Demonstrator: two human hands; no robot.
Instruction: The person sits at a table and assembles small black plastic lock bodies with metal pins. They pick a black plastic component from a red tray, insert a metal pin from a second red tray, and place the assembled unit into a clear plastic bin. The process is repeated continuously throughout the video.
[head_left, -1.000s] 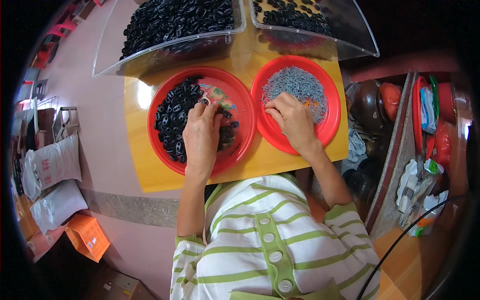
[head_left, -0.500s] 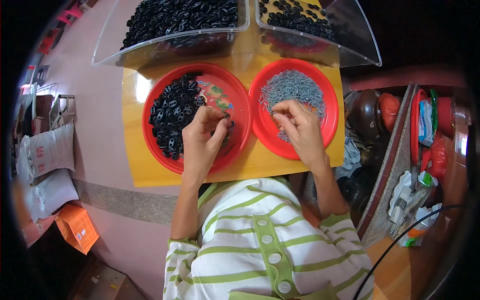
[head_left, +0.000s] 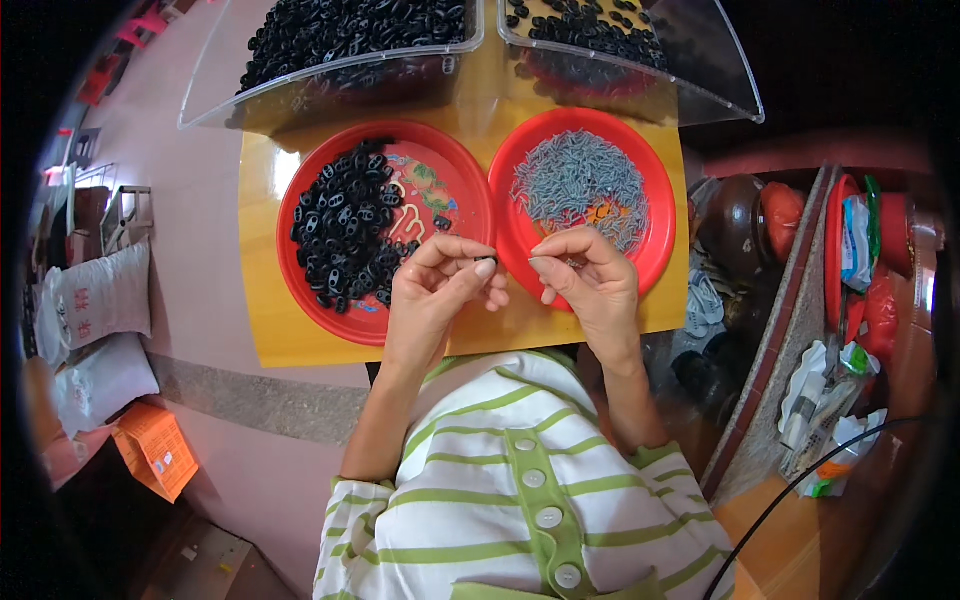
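Note:
My left hand (head_left: 440, 295) is closed in a pinch on a small black plastic piece (head_left: 487, 259), over the near right rim of the left red plate (head_left: 290, 285). That plate holds a heap of black oval pieces with holes (head_left: 340, 215); its right part shows a printed pattern. Facing it, my right hand (head_left: 595, 290) pinches thumb and forefinger together near the right red plate's (head_left: 660, 245) near rim. A grey bit like a screw shows among its fingers, mostly hidden. Many small grey screws (head_left: 580, 175) lie in the right plate. The hands are slightly apart.
Two clear plastic bins stand at the back of the yellow table (head_left: 262, 330): the left bin (head_left: 330, 75) heaped with black pieces, the right bin (head_left: 620, 70) with fewer. White sacks (head_left: 100, 305) and an orange basket (head_left: 155, 450) are at left. A black cable (head_left: 790, 490) runs at right.
My left hand has moved right, out from the left plate, with the black piece. My right hand has drawn back from the screws toward me and the left hand.

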